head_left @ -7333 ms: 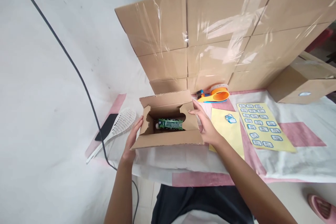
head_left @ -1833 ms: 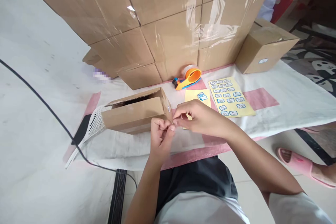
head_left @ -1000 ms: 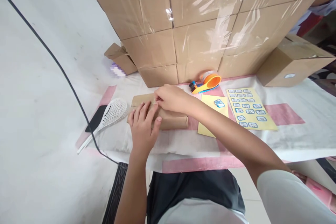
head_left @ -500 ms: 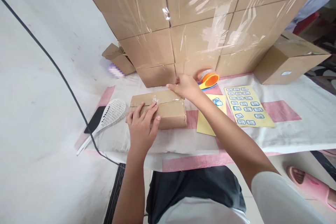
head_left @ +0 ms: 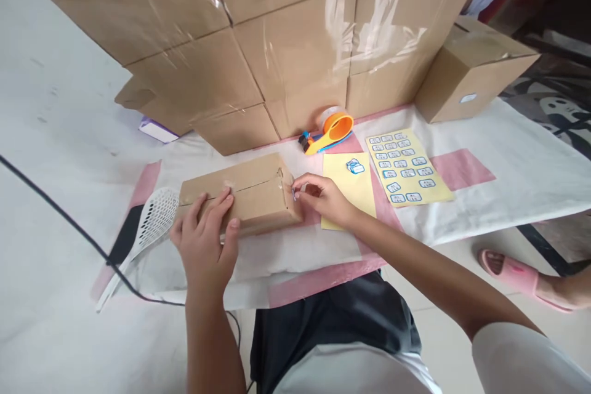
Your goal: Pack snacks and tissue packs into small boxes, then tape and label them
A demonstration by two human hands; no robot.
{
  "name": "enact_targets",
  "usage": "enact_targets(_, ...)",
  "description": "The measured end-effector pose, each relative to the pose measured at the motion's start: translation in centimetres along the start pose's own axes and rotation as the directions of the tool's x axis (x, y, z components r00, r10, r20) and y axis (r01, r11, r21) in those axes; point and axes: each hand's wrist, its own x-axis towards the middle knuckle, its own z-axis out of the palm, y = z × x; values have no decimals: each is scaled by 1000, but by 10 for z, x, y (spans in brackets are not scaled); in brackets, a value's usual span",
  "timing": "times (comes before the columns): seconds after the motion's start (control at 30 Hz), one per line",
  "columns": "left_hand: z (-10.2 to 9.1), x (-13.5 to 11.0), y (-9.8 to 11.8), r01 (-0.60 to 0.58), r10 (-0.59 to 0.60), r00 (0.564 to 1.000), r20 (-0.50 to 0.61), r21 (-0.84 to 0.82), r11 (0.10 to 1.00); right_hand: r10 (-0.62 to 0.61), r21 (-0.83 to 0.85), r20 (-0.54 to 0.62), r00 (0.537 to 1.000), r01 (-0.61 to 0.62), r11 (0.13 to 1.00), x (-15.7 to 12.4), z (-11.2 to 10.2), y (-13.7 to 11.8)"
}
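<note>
A small closed cardboard box [head_left: 252, 191] lies on the white-and-pink cloth [head_left: 484, 154], with clear tape along its top seam. My left hand [head_left: 205, 243] rests flat on the box's near left part, fingers spread. My right hand [head_left: 321, 197] is at the box's right end, fingertips pressed against that end face where a small blue-edged sticker shows. An orange tape dispenser [head_left: 330, 129] sits just behind, by the wall of boxes.
A wall of plastic-wrapped cartons [head_left: 277, 31] stands behind. Two yellow sticker sheets [head_left: 406, 166] lie to the right, a sealed box [head_left: 471, 74] beyond them. A white mesh swatter [head_left: 148, 228] and black cable [head_left: 55, 209] lie left. Another person's foot in a pink slipper [head_left: 512, 268] is at right.
My right hand has come from the box's far top edge down to its right end. My left hand stays pressed on top. The view has swung to the right.
</note>
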Motion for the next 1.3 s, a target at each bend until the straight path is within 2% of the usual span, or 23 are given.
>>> enact_targets(0.17, -1, 2, 2, 10, -10, 999, 37, 12, 1000, 44, 47, 29, 999, -46, 998, 0, -3, 2)
enact_targets(0.33, 1, 4, 2, -15, 15, 1000, -8, 10, 1000, -19, 28, 144, 989, 15, 999, 2, -5, 5)
enact_targets(0.5, 1, 5, 2, 2, -1, 1000, -17, 14, 1000, 5, 96, 109, 994, -16, 995, 3, -4, 7)
enact_targets(0.67, 0, 6, 4, -17, 17, 1000, 1, 19, 1000, -38, 23, 150, 988, 35, 999, 3, -5, 4)
enact_targets(0.87, -3, 8, 7, 5, -6, 1000, 28, 22, 1000, 46, 27, 88, 995, -49, 998, 3, -3, 0)
enact_targets(1.07, -3, 6, 6, -13, 13, 1000, 22, 11, 1000, -92, -132, 51, 994, 98, 986, 5, -4, 2)
enact_targets(1.3, -4, 6, 6, -6, 5, 999, 34, 19, 1000, -199, -199, 114, 973, 218, 955, 8, -6, 2)
